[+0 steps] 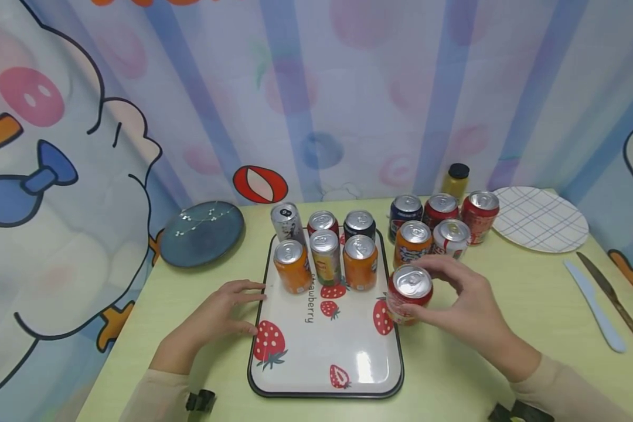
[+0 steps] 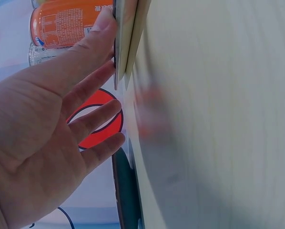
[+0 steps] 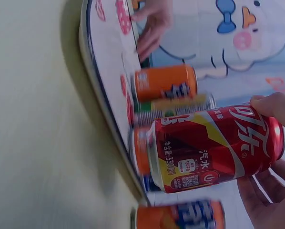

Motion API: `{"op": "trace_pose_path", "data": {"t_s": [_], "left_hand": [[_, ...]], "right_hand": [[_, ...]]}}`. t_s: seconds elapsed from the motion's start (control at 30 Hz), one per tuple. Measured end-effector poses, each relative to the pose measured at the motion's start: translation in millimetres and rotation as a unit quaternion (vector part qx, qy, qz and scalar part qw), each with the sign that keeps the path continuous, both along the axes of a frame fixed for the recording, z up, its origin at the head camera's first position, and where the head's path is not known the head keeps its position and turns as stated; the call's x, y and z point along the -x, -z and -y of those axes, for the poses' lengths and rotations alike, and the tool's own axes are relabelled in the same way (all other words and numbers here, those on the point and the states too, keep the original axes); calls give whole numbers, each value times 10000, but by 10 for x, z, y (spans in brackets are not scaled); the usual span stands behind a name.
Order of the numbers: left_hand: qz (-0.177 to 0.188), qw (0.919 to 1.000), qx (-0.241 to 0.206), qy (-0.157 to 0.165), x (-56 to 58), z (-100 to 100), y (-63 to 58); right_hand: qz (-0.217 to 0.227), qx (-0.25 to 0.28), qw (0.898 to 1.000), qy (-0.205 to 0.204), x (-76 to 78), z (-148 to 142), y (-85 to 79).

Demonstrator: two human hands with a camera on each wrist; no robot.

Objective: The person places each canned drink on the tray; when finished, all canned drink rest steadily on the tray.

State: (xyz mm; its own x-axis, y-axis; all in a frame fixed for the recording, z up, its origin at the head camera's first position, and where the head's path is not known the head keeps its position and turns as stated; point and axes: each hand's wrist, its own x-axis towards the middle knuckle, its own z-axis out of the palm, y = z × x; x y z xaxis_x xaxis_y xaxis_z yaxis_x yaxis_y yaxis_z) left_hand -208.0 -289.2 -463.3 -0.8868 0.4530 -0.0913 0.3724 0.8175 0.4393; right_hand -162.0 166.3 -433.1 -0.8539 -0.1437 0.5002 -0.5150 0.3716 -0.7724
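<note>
My right hand (image 1: 461,296) grips a red cola can (image 1: 411,293) between thumb and fingers. The cola can (image 3: 214,148) is upright beside the right edge of a white strawberry-patterned tray (image 1: 343,346), apparently raised off the table. My left hand (image 1: 216,319) lies at the tray's left edge, its fingers extended and fingertips at the rim. On the tray's far half stand two orange cans (image 1: 293,269), a yellow-green can (image 1: 325,258), a silver-white can (image 1: 287,223), a red can (image 1: 323,221) and a dark can (image 1: 360,224).
Right of the tray stand a dark blue can (image 1: 405,214), an orange can (image 1: 412,243), a white-and-red can (image 1: 451,237), two red cans (image 1: 480,217) and a black-capped bottle (image 1: 456,180). A checked plate (image 1: 540,220), blue knife (image 1: 593,305), brown-handled knife (image 1: 619,305) and dark plate (image 1: 203,234) lie farther out.
</note>
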Motion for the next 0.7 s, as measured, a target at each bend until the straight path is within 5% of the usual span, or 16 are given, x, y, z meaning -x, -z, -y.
{"op": "trace_pose_path", "data": {"t_s": [0.43,0.7], "left_hand": [[-44,10000,-24,51,-3,3,-18],[13,10000,-62,30,3,9,-9]], "right_hand": [[506,-207,9950,-835,128,1013,0],[870,-166,9914,-961,277,1443,63]]}}
